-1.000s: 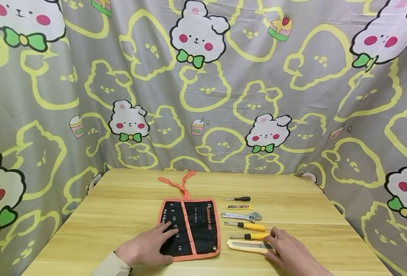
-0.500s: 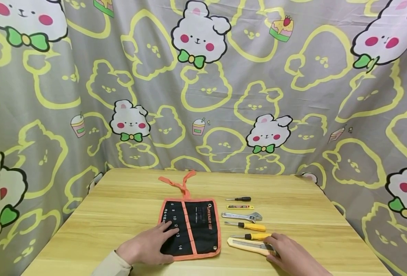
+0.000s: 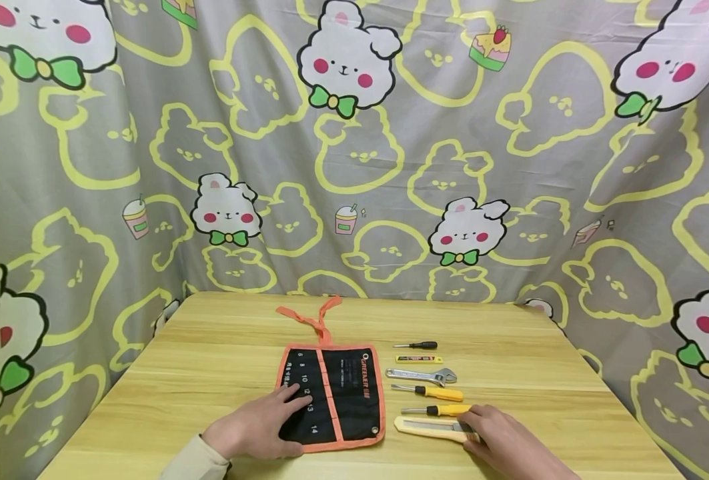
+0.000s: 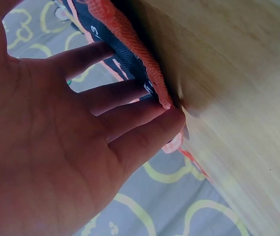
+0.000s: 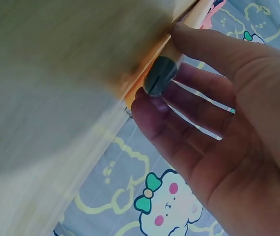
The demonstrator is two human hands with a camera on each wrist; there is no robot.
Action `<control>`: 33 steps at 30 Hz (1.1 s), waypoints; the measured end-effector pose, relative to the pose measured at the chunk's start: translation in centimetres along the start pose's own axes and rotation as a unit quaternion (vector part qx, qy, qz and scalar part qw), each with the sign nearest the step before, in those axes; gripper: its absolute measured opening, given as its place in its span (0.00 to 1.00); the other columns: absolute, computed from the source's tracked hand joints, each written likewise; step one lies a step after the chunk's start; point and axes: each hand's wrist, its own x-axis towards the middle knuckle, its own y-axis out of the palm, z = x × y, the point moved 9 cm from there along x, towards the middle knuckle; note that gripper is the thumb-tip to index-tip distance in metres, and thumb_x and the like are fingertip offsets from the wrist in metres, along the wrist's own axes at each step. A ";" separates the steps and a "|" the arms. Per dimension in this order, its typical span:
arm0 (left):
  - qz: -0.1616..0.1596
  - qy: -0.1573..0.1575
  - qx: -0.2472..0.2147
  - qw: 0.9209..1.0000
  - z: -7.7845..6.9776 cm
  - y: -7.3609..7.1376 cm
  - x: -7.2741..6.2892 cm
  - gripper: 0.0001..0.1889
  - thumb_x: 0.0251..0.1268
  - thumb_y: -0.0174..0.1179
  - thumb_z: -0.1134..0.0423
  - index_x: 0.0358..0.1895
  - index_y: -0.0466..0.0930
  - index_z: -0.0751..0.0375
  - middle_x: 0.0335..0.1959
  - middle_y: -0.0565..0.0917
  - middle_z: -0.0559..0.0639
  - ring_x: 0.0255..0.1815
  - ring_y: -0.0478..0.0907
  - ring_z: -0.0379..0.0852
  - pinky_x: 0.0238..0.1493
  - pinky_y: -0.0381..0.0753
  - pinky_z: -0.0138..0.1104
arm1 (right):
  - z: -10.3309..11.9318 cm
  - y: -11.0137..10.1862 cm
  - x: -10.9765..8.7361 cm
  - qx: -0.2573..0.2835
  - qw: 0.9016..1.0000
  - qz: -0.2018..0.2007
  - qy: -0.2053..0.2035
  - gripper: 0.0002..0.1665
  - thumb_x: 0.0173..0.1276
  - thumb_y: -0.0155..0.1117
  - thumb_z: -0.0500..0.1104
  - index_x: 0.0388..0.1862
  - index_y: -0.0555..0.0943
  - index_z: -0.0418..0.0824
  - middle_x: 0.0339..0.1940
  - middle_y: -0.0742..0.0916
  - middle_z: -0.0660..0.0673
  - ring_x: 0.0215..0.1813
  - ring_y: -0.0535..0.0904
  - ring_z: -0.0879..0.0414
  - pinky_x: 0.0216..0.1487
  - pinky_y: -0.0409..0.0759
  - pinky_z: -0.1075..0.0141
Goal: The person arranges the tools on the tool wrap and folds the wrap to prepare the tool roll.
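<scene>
A black tool roll (image 3: 347, 373) with orange edging and printed numbers lies flat on the table. My left hand (image 3: 261, 425) rests on its lower left part with fingers extended; the left wrist view shows the fingertips (image 4: 174, 118) at the roll's orange edge. To the right, a pale yellow utility knife (image 3: 429, 427) lies with its tip pointing left. My right hand (image 3: 498, 437) pinches the knife's back end between thumb and fingers. In the right wrist view, the knife's dark end cap (image 5: 160, 76) shows between them. Just above the knife lies a yellow-handled screwdriver (image 3: 441, 411), close to the right fingertips.
Farther back in the row are another yellow screwdriver (image 3: 429, 393), an adjustable wrench (image 3: 423, 376), a small yellow strip with a label (image 3: 419, 359) and a black-handled screwdriver (image 3: 417, 345). Orange ties (image 3: 318, 323) stretch behind the roll. A patterned curtain (image 3: 354, 167) surrounds the wooden table (image 3: 222, 333).
The fingers of my right hand have come down slightly over the knife's back end, and the knife has shifted a little. My left hand stays on the tool roll.
</scene>
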 end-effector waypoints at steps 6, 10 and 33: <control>-0.003 0.002 0.000 1.000 -0.1 0.0 0.0 0.41 0.59 0.70 0.39 0.75 0.70 0.50 0.77 0.65 0.61 0.76 0.64 0.66 0.67 0.72 0.61 | 0.4 -0.6 -0.1 -0.033 0.999 -0.020 0.008 0.14 0.64 0.75 0.45 0.48 0.87 0.44 0.39 0.85 0.55 0.38 0.80 0.63 0.37 0.82 0.61; -0.003 0.003 -0.001 1.000 -0.1 -0.1 0.0 0.41 0.59 0.71 0.40 0.75 0.70 0.50 0.77 0.65 0.62 0.76 0.64 0.66 0.67 0.72 0.61 | 0.9 -1.1 -0.3 -0.053 0.998 -0.041 -0.003 0.14 0.64 0.76 0.45 0.47 0.86 0.44 0.41 0.85 0.53 0.40 0.82 0.59 0.40 0.84 0.59; -0.008 0.011 0.001 1.000 0.1 0.0 0.0 0.42 0.59 0.70 0.39 0.75 0.70 0.49 0.77 0.66 0.62 0.75 0.65 0.66 0.66 0.72 0.61 | 3.0 -1.5 0.7 -0.069 0.995 -0.066 -0.038 0.14 0.65 0.75 0.47 0.47 0.87 0.44 0.43 0.86 0.51 0.42 0.82 0.59 0.42 0.84 0.60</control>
